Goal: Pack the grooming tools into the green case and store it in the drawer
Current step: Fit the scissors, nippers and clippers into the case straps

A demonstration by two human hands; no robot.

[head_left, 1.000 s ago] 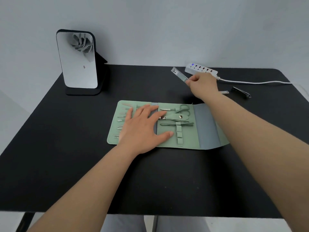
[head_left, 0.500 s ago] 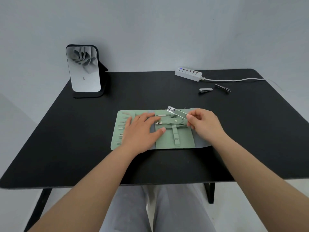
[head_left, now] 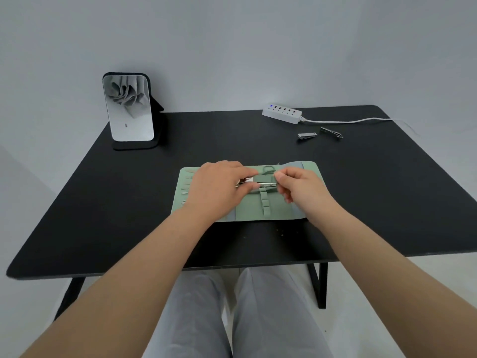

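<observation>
Over the open green case (head_left: pixel 278 210) on the black surface (head_left: pixel 361 189), the right hand (head_left: pixel 300 188) pinches a slim metal tool (head_left: pixel 265 182) while the left hand (head_left: pixel 219 189) rests flat, its fingers (head_left: pixel 247 172) loosely together.

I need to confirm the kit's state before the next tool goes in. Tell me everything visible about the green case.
The pale green fold-out case, seemingly soft leatherette, lies open and flat on the black table. It has stitched loops, a grey-blue right flap and small tools in left slots. The left hand presses on it; the right hand holds a slim metal tool at its centre.
</observation>
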